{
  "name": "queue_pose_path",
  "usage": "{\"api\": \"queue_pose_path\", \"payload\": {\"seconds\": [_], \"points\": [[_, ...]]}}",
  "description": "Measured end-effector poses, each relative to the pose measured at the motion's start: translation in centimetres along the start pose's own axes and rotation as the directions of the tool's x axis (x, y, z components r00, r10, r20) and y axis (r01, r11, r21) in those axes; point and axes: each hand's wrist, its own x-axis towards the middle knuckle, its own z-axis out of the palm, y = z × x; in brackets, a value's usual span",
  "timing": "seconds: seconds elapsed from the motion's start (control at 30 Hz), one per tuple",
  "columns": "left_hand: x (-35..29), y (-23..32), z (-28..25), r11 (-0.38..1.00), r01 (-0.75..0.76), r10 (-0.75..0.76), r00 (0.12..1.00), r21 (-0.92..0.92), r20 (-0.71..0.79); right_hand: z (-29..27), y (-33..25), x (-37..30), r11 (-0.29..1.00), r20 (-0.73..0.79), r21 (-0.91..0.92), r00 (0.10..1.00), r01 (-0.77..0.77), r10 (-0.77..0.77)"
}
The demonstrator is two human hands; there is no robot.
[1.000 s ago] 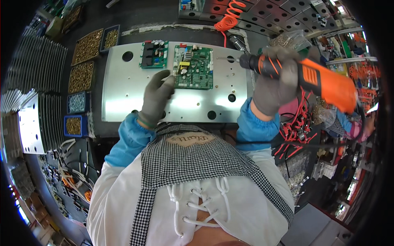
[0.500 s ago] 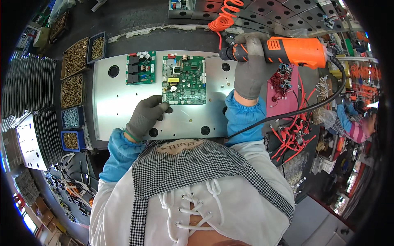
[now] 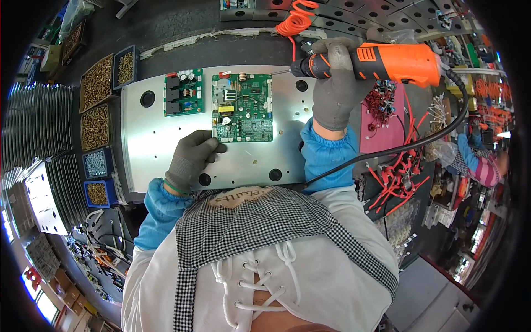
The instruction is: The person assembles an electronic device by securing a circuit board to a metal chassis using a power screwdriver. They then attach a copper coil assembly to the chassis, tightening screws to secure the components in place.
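Note:
My right hand [image 3: 336, 91], in a grey glove, grips an orange and black electric screwdriver [image 3: 395, 63] lying nearly level. Its thin bit points left to the upper right corner of a large green circuit board [image 3: 251, 119]; whether it sits on a screw is too small to tell. My left hand [image 3: 191, 160], also gloved, is closed at the board's lower left corner, fingers curled together and thumb just below the edge. What it may hold is hidden. A smaller green board [image 3: 191, 102] with black blocks lies to the left. Both rest on a silver metal plate [image 3: 155, 133].
Bins of brass screws [image 3: 95, 127] and a blue bin of silver fasteners [image 3: 95, 164] stand left, beside stacked metal plates [image 3: 36, 124]. A black cable [image 3: 398, 152] runs from the screwdriver past my right sleeve. Red wires [image 3: 398, 182] lie right; an orange coiled hose [image 3: 295, 22] hangs behind.
The view has shifted slightly, so the plate and boards appear a little further left. Both hands keep almost the same pose, and the screwdriver bit stays at the board's upper right corner.

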Motion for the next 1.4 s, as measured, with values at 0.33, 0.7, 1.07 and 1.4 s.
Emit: {"api": "queue_pose_path", "payload": {"seconds": [0.33, 0.7, 1.07, 1.4], "points": [[-0.3, 0.8, 0.5, 0.985, 0.102, -0.093, 0.993, -0.139, 0.067, 0.8, -1.2, -0.2, 0.997, -0.038, 0.071, 0.999, -0.003, 0.006], [-0.6, 1.4, 0.8, 0.987, 0.093, -0.087, 0.995, -0.135, 0.049, 0.3, -0.1, -0.1, 0.999, -0.016, 0.051, 1.000, 0.000, 0.001], [0.0, 0.6, 0.1, 0.992, 0.095, -0.089, 0.993, -0.080, 0.078, 2.3, 0.2, 1.2, 0.997, 0.256, -0.036, 0.963, -0.073, 0.080], [-0.9, -0.6, -0.4, 0.998, 0.042, -0.037, 0.995, -0.054, 0.093, 4.6, -0.8, 1.0, 0.972, 0.334, -0.077, 0.913, -0.222, 0.235]]}}
